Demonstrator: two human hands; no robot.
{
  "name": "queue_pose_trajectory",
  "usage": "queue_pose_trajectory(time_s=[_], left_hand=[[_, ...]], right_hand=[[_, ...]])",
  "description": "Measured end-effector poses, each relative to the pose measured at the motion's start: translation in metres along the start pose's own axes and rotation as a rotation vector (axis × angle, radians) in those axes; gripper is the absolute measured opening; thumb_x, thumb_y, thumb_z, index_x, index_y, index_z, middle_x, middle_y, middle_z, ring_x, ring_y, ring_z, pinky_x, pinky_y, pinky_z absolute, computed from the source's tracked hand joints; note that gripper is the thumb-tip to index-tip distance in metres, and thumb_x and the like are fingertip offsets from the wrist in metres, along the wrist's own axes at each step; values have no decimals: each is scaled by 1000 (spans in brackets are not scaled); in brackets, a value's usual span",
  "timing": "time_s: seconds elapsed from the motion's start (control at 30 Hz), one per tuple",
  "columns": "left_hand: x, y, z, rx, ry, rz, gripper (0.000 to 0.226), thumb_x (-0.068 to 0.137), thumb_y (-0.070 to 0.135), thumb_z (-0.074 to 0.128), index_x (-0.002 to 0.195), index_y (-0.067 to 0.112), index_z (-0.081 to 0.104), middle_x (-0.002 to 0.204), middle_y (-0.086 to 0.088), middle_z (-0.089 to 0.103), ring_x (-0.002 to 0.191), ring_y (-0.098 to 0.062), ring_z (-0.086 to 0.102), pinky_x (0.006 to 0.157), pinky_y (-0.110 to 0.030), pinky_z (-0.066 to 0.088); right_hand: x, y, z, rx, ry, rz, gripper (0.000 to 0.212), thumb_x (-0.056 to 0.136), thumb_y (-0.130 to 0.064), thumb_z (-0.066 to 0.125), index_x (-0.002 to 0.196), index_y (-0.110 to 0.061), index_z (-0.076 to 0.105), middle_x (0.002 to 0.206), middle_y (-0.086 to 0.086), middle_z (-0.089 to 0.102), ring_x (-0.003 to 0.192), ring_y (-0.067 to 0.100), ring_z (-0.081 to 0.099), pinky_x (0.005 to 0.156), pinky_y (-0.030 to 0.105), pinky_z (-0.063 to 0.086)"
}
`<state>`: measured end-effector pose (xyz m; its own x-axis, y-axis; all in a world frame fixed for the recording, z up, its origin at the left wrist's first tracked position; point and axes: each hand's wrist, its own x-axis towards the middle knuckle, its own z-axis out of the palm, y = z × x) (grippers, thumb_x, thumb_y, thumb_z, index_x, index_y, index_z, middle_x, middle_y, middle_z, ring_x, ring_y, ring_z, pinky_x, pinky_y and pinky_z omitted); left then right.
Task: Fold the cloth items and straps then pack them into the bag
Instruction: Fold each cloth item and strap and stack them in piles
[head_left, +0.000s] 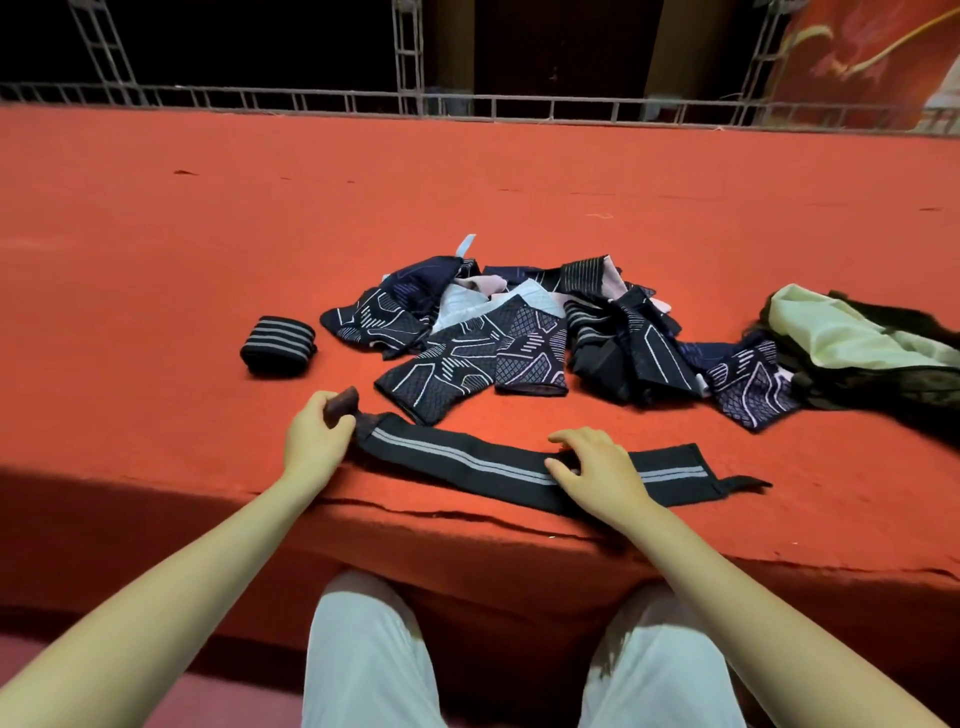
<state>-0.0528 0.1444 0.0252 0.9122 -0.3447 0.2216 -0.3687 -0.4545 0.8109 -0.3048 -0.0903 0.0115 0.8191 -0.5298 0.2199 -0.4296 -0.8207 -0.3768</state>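
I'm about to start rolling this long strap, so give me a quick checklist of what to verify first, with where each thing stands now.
1. Strap lies flat and straight on the red surface: ok.
2. Left hand pinches the strap's end: ok.
3. Right hand rests on the strap, holding it down: ok.
4. Strap clear of the cloth pile: ok, apart.
5. Rolled strap already done, set aside on the left: ok.
6. Bag open for packing: cannot tell, partly cut off.

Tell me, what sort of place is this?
Probably a stage or event hall: a raised platform covered in red carpet, metal truss framing along its far edge, and a red printed backdrop at right.
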Motion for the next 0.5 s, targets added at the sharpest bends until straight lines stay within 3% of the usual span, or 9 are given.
queue_pose_trajectory(time_s=[0.27, 0.4, 0.5], left_hand=[[-9, -12, -7, 268, -6, -43, 19, 82, 14, 55, 101, 17, 56, 93, -8, 65, 88, -33, 58, 65, -34, 38], [-9, -19, -6, 233, -11, -94, 22, 82, 14, 56, 104, 12, 57, 97, -14, 65, 92, -35, 58, 71, -37, 41], [-10, -18, -7, 233, 20, -99, 21, 83, 14, 56, 104, 12, 56, 99, -15, 65, 94, -37, 58, 73, -39, 43]], right_hand=[[-14, 11, 7, -52, 39, 94, 56, 89, -49, 55, 136, -20, 48, 133, 1, 52, 127, 22, 42, 105, 38, 32], [-12, 11, 11, -184, -62, 236, 60, 94, -58, 37, 145, -26, 36, 151, 5, 31, 142, 21, 21, 117, 44, 10], [-9, 9, 11, -189, -85, 286, 54, 97, -54, 31, 146, -30, 35, 154, 6, 26, 144, 21, 16, 117, 44, 7]])
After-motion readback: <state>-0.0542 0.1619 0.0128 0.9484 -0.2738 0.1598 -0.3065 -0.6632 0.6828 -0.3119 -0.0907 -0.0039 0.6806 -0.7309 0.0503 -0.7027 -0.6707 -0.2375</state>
